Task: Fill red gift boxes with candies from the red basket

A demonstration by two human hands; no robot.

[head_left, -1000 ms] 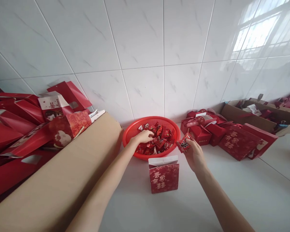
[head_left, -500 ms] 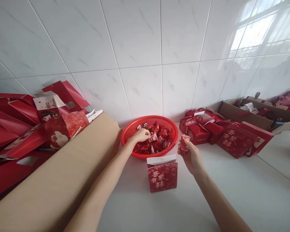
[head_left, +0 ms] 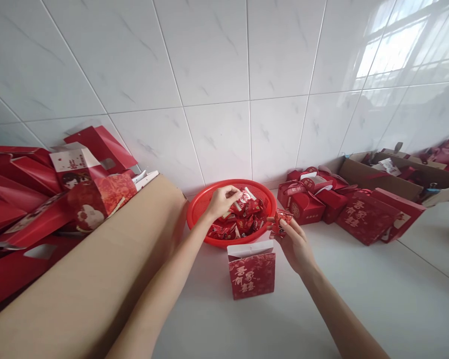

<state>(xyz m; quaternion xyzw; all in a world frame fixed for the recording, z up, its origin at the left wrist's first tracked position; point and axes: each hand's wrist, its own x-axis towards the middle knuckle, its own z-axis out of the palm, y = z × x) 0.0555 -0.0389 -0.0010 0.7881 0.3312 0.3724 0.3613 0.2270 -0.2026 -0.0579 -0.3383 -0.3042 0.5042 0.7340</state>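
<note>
Red-wrapped candies (head_left: 252, 222) fill part of a red plastic basket (head_left: 194, 219) against the wall. Over the basket, my left hand (head_left: 224, 199) pinches one red and white candy packet (head_left: 245, 198) at its edge. My right hand (head_left: 292, 239) is at the basket's right side, its fingers closed on red-wrapped candy (head_left: 280, 222); how many pieces it holds is unclear. A red paper bag (head_left: 252, 274) with pale characters stands upright in front of the basket, its white-lined top open.
On the left, a large cardboard box (head_left: 134, 234) holds many red paper bags (head_left: 33, 174). Small red gift boxes (head_left: 305, 204) and another printed red bag (head_left: 366, 217) are on the right. Farther right is an open cardboard box (head_left: 381, 177).
My left hand has risen slightly from the candies with a packet between its fingers. My right hand has shifted a little left, and the candy in it has tilted.
</note>
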